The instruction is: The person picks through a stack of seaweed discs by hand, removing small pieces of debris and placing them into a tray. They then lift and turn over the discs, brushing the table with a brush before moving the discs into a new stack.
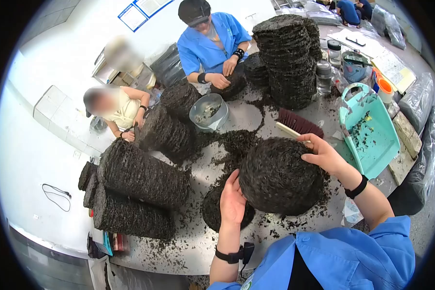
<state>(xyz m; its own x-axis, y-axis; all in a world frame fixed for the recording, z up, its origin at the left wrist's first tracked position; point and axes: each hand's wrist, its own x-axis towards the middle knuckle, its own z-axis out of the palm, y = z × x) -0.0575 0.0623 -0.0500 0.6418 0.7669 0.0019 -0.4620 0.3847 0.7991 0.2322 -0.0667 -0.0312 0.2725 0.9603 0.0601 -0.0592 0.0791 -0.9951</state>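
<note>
Between my two hands is a round, dark cake of dried leafy material point(280, 176), tilted up so that its broad face shows. My left hand point(233, 200) supports its left edge, the fingers partly hidden behind it. At the upper right edge, my right hand point(321, 152) grips the rim with thumb and fingers. Another dark cake point(212, 212) lies on the table below, partly covered by my left hand and the held cake. A brush with dark red bristles point(302, 124) and a pale handle lies just beyond the held cake.
Crumbs litter the white table point(145, 253). Stacked cakes stand at left point(142, 174) and in a tall pile point(287, 63) at the back. A plastic bowl point(209, 112), a turquoise dustpan point(379, 157) and jars point(324, 77) are around. Across the table, a person in blue point(212, 43) handles a cake.
</note>
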